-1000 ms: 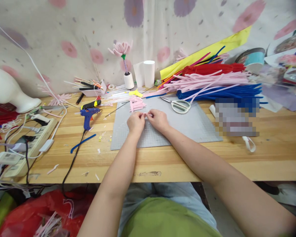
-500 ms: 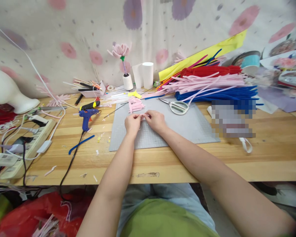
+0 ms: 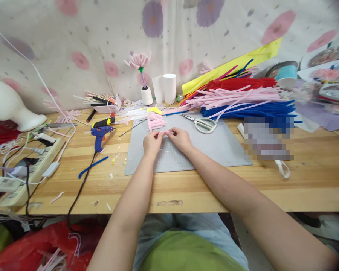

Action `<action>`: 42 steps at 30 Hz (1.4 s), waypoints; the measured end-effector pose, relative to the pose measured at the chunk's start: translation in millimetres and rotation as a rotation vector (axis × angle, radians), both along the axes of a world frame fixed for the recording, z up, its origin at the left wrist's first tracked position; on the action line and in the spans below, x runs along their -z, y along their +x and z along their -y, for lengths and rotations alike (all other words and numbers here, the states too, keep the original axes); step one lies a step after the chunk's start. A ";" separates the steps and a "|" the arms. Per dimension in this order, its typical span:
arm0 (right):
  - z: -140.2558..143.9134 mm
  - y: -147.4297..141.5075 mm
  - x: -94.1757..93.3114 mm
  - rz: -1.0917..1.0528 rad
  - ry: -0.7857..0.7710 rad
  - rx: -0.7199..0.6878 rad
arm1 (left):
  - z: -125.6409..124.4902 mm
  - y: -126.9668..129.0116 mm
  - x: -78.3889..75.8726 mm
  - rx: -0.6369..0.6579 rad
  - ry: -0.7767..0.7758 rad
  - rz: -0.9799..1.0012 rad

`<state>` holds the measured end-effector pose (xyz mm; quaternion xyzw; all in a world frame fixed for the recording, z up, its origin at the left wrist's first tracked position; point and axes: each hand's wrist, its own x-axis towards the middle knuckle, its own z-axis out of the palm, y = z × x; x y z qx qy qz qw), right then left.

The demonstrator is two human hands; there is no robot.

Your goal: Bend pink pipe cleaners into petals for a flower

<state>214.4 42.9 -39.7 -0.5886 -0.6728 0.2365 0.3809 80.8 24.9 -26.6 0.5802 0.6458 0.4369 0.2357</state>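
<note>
My left hand [image 3: 152,143] and my right hand [image 3: 181,138] meet over the grey cutting mat [image 3: 214,148], both pinching a short pink pipe cleaner piece [image 3: 166,132] held between their fingertips. Just beyond them on the mat lies a small heap of bent pink pipe cleaner pieces [image 3: 156,122]. White-handled scissors [image 3: 203,123] rest on the mat to the right of my hands.
A blue glue gun [image 3: 100,134] and a loose blue pipe cleaner [image 3: 92,166] lie left of the mat. Bundles of pink, blue and red pipe cleaners [image 3: 243,99] are stacked at the back right. A power strip [image 3: 31,165] with cables sits at the left edge. A pink flower [image 3: 137,60] stands on a spool.
My hands stay in the same spot on the mat, fingers working the pink piece slightly. The view has shifted a little.
</note>
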 end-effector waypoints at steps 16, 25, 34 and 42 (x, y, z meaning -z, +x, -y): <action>5.3 -6.6 -4.3 0.157 0.132 -0.018 | -0.9 6.6 -2.6 -0.122 -0.047 -0.201; 4.3 -5.7 -6.1 0.127 0.023 0.032 | -12.9 1.0 10.6 -0.050 -0.105 0.234; 7.6 -1.8 -9.3 0.130 -0.037 0.051 | -10.5 -0.5 11.0 -0.051 -0.060 0.319; 10.1 -6.6 -9.5 0.238 0.019 -0.032 | -16.8 -3.9 13.5 -0.154 -0.116 0.501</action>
